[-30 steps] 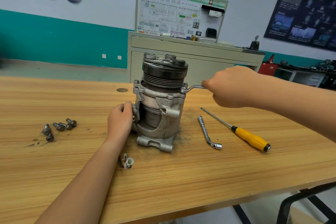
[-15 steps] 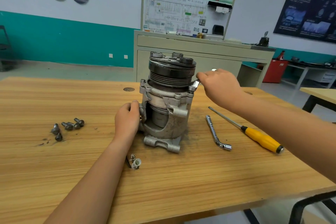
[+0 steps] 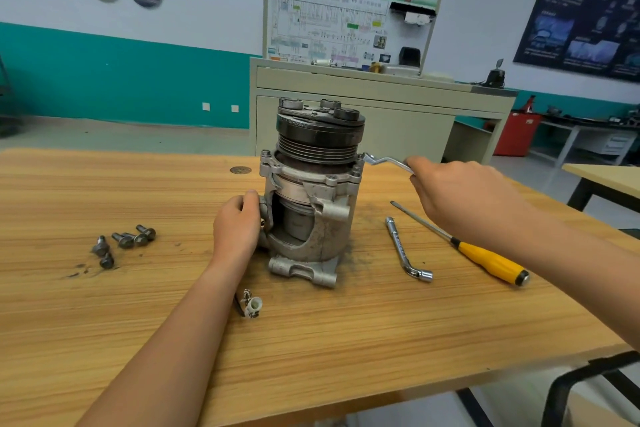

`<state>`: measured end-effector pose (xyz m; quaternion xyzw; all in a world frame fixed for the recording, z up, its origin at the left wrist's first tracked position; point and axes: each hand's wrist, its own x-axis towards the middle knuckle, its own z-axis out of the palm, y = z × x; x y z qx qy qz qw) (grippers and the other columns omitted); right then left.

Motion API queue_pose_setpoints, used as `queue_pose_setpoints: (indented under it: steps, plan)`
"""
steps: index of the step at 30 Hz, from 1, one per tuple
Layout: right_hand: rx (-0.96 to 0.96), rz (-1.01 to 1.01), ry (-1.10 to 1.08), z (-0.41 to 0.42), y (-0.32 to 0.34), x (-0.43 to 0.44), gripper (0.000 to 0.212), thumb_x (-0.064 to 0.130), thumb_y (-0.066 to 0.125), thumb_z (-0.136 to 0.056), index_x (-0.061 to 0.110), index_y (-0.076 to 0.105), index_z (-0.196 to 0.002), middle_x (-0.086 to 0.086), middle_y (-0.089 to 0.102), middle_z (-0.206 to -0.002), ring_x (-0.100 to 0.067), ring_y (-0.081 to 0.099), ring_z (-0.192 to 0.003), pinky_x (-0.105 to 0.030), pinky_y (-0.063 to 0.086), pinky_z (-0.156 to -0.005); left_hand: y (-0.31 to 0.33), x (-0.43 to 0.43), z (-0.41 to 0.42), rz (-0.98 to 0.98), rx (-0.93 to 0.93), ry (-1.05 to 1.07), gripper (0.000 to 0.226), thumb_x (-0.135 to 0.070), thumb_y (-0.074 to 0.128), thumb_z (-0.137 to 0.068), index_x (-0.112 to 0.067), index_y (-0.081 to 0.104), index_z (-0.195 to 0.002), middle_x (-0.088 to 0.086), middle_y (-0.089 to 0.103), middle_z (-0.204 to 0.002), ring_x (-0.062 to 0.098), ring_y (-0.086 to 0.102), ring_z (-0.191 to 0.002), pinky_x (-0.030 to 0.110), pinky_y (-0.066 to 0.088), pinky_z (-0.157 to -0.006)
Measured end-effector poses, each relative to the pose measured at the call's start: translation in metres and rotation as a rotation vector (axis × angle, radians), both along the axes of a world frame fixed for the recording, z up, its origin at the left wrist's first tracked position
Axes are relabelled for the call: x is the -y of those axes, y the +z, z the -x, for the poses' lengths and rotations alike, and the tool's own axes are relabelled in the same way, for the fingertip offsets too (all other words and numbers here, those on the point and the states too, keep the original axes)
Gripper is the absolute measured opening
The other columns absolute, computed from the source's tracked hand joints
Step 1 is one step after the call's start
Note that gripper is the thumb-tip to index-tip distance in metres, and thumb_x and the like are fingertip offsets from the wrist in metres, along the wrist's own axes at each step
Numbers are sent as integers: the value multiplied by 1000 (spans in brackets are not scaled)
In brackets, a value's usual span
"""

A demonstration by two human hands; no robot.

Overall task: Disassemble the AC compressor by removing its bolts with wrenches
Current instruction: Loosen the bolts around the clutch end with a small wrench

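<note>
Now the right hand (image 3: 460,198) grips the wrench (image 3: 388,161) with curled fingers, while the left hand (image 3: 237,227) clasps the compressor (image 3: 311,215).

A single wide-angle camera, worn on the person's head, looks forward and down across the wooden desk (image 3: 346,350) from its near edge toward the far edge and the wall (image 3: 138,80) beyond. The compressor (image 3: 311,204) stands close at mid-frame (the left hand (image 3: 235,229) and right hand (image 3: 460,198) reach in from below). The desk's near right corner sits at lower right.
</note>
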<state>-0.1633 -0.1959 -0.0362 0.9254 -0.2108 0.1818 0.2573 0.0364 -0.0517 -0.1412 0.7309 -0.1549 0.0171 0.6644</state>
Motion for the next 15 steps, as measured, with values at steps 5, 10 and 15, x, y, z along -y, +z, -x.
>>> queue_pose_setpoints:
  steps: [5, 10, 15]
  plan:
    - [-106, -22, -23, -9, 9, -13, 14, 16, 36, -97, 17, 44, -108, 2, 35, -59, -12, 33, -49, -24, 24, -41, -1, 0, -1, 10, -1, -14, 35, -29, 38, -97, -11, 52, -70, 5, 51, -70, 15, 45, -62, 30, 34, -56]
    - [-214, 48, -38, -15, 29, -29, 11, 19, 33, -96, 15, 40, -88, 1, 34, -59, -12, 30, -49, -24, 22, -42, 0, 0, 1, 15, -5, 1, 37, -27, 39, -95, -15, 50, -62, -1, 51, -63, 12, 45, -56, 26, 32, -51]
    - [-277, 151, -27, -14, 32, -35, 13, 23, 35, -96, 13, 34, -86, 1, 30, -57, -12, 27, -46, -24, 20, -40, 2, 0, 2, 10, -9, 2, 38, -28, 39, -97, -16, 51, -62, -2, 52, -63, 11, 45, -58, 26, 31, -51]
